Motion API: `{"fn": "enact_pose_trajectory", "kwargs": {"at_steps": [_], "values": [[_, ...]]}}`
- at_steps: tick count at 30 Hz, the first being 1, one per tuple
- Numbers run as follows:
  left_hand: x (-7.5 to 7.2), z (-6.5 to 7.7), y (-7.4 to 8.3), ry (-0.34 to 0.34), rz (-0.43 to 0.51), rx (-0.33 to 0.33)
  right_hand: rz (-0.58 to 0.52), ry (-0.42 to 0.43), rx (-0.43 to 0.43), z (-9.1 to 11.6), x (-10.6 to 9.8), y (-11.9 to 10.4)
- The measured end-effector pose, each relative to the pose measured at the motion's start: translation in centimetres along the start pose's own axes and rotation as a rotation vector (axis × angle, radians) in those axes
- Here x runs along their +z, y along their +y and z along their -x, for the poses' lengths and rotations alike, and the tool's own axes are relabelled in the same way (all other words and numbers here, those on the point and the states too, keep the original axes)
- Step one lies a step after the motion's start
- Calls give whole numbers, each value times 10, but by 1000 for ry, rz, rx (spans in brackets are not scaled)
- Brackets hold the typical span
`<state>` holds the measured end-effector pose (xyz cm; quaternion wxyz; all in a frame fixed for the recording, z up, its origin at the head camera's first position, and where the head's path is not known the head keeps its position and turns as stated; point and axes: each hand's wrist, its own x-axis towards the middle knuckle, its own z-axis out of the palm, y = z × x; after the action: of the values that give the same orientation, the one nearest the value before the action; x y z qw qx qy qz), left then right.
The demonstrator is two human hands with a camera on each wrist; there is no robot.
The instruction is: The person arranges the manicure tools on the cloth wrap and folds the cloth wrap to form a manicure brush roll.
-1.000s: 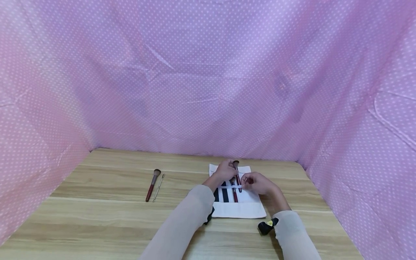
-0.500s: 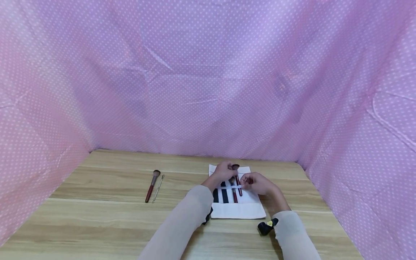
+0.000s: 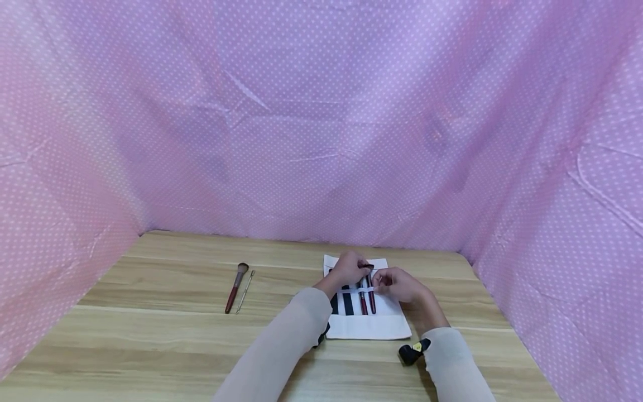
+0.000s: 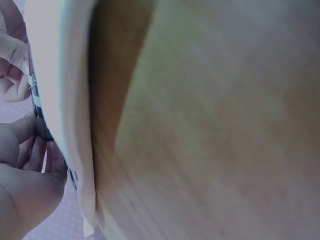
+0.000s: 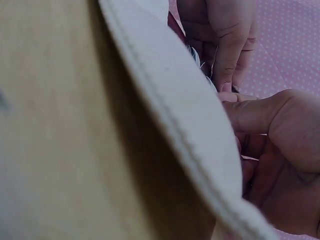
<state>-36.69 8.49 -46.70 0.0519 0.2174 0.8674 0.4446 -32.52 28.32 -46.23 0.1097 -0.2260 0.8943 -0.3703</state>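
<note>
A white cloth brush roll (image 3: 369, 328) lies spread on the table, with an elastic band (image 3: 346, 290) across it. My left hand (image 3: 350, 268) pinches a makeup brush (image 3: 372, 304) close to its bristle end; the dark red handle runs under the band. Just right of it, my right hand (image 3: 398, 285) pinches the band between thumb and fingers. Beside the held brush, a second red-handled brush (image 3: 363, 304) sits under the band, its top hidden by my left hand. Both wrist views look mostly along the roll's edge, with my left fingers (image 4: 55, 162) partly covered by it.
Left on the wooden table (image 3: 166, 329) lie another red-handled makeup brush (image 3: 234, 293) and a thin metal double-ended tool (image 3: 245, 291). Black strips (image 3: 348, 302) show on the roll's left part. Pink dotted cloth (image 3: 321, 139) hangs behind and at both sides.
The held brush has slid toward me under the band, its handle end now level with the neighbouring brush's. My left hand has moved slightly down with it; the right hand has stayed.
</note>
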Motion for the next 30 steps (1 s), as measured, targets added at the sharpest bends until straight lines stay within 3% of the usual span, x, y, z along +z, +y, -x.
{"fn": "enact_pose_trajectory", "kwargs": {"at_steps": [18,30], "values": [[-6,4,2,-130,-127,69,7,6,3,0,1,1],[-10,8,3,-144,-166,47,-35,-11,-25,1,2,4]]}}
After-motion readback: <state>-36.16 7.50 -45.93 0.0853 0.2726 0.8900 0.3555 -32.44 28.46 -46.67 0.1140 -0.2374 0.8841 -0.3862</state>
